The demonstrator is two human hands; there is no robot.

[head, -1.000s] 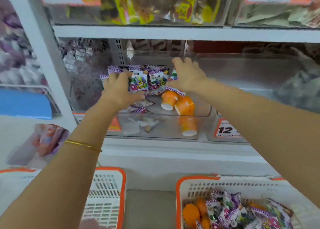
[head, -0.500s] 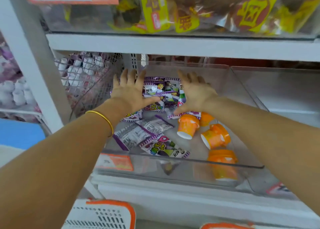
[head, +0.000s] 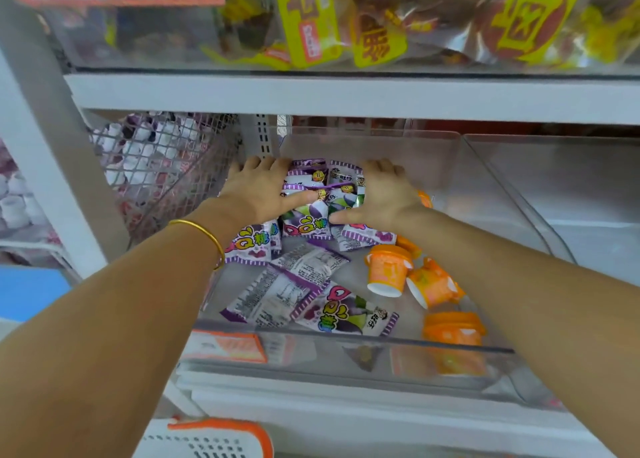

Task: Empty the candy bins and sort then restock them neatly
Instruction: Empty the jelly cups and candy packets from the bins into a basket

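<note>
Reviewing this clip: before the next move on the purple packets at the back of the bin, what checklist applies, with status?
1. Left hand pressed on the left of the packet stack: ok.
2. Right hand on its right side: ok.
3. Stack squared up: not ok, packets overlap crookedly.
4. Loose packets at the front gathered: not ok, lying flat, apart from the stack.
5. Orange cups separated from packets: not ok, tipped over in the same clear bin.
6. Fingers behind the stack: cannot tell.

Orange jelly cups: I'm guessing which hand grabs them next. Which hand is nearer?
Right. The right hand presses the purple candy packets just behind the orange jelly cups; the left hand is beyond the packets, farther left.
</note>
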